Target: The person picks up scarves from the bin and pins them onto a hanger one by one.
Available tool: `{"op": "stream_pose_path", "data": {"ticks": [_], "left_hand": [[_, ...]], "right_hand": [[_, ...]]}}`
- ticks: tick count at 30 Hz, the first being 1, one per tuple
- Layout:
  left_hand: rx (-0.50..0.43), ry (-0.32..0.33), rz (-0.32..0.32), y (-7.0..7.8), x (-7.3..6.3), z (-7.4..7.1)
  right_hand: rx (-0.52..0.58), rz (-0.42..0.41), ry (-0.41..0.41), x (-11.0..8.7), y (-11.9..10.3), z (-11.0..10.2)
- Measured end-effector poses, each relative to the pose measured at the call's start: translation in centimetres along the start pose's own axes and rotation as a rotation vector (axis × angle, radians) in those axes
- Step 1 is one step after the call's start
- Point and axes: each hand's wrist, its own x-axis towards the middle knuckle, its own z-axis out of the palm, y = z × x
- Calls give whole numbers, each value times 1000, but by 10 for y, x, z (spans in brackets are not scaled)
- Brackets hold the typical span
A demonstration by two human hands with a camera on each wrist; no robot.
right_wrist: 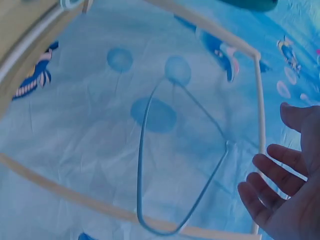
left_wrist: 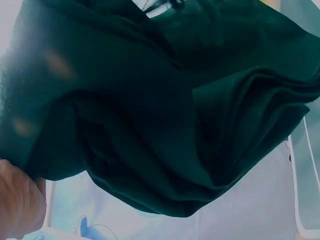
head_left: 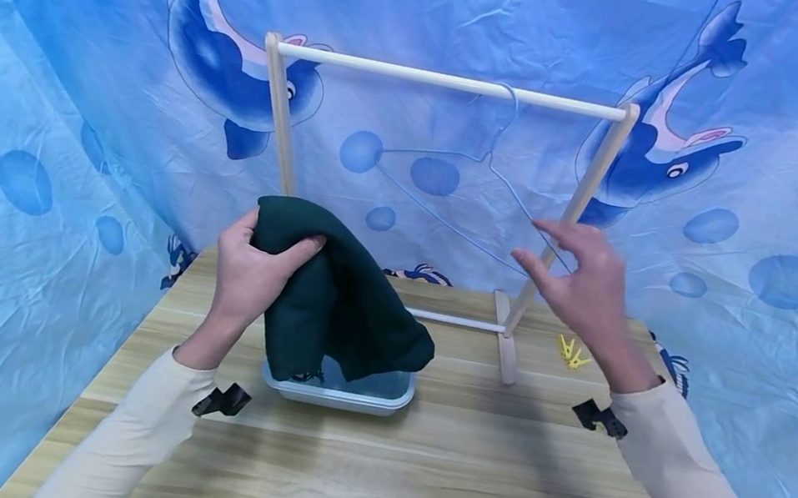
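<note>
My left hand (head_left: 252, 272) grips a folded dark green scarf (head_left: 340, 292), thumb on its near face. The scarf hangs over a pale plastic tub (head_left: 349, 401), with a bit of fringe showing at its lower edge. In the left wrist view the cloth fills most of the picture, and part of the left hand (left_wrist: 20, 200) shows at the lower left. A light blue wire hanger (head_left: 447, 226) hangs from the rack's top bar. Beside its right corner is my right hand (head_left: 579, 285), thumb and fingers spread apart. The right wrist view shows a gap between this hand (right_wrist: 285, 175) and the hanger (right_wrist: 141, 165).
A wooden rack (head_left: 598, 170) with a white top bar (head_left: 407, 73) stands at the back of the wood-grain table (head_left: 368, 481). Yellow clothespins (head_left: 570, 353) lie right of its foot. Blue dolphin-print fabric (head_left: 31, 108) hangs behind and at both sides.
</note>
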Motion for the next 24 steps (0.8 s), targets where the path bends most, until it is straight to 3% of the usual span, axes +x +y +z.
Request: {"op": "stream_pose_path", "data": {"ticks": [5,14,19,24], "left_hand": [[-31,5,-11,3,2,4],[-75,-20,-8,8,2,15],[-88,-32,-3,10,1,22],[-96,-33,-4,10,-1,27]], "right_hand": [[-3,115,-30,13,14,-3],[75,322,-110,17,28,6],[85,371,-135,15,34,11],[64,361,-159,12,40,14]]}}
